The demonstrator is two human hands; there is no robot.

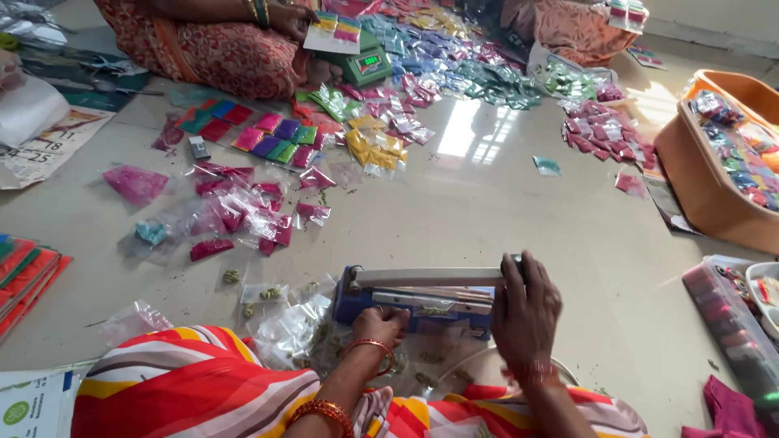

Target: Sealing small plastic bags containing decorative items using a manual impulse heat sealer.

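Observation:
A blue heat sealer (422, 304) lies on the floor right in front of me, its grey arm (430, 278) lowered. My right hand (526, 308) grips the handle end of that arm and presses it down. My left hand (380, 323) holds a small clear packet at the sealer's front edge, under the arm. Small clear packets with greenish contents (264, 294) lie to the left of the sealer.
Heaps of small coloured packets (373, 142) cover the floor ahead. Another person sits at the back by a green scale (367, 63). An orange tub (714, 174) of packets stands on the right, and a clear box (726, 324) below it. Coloured sheets (24, 276) lie at the left.

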